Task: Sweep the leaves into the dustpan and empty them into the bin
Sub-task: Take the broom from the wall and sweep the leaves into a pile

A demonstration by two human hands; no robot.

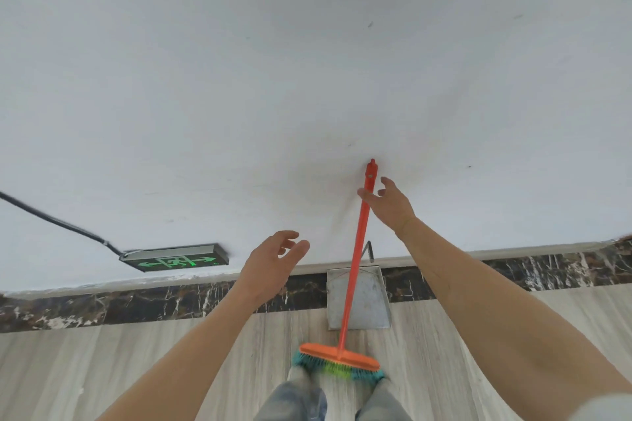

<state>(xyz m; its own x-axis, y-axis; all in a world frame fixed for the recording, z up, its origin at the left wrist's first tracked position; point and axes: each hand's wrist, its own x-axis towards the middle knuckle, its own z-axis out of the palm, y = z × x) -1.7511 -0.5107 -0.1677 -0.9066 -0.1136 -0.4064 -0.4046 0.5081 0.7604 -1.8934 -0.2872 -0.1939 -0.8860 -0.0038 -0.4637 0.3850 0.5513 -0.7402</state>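
Note:
An orange broom (355, 260) leans against the white wall, its orange head with teal and green bristles (338, 364) on the floor by my feet. My right hand (388, 203) is at the top of the handle with fingers spread, thumb on the left side of the stick and not closed round it. My left hand (273, 263) hovers in the air left of the handle, fingers relaxed and holding nothing. A grey metal dustpan (367, 297) stands behind the broom against the wall, its thin handle (369, 251) rising up. No leaves or bin are in view.
A white wall (307, 61) fills most of the view, with a dark marble skirting (136, 301) at its foot. A green exit sign (174, 258) with a black cable (51, 219) is mounted low on the left. The floor (102, 369) is pale wood-grain tile.

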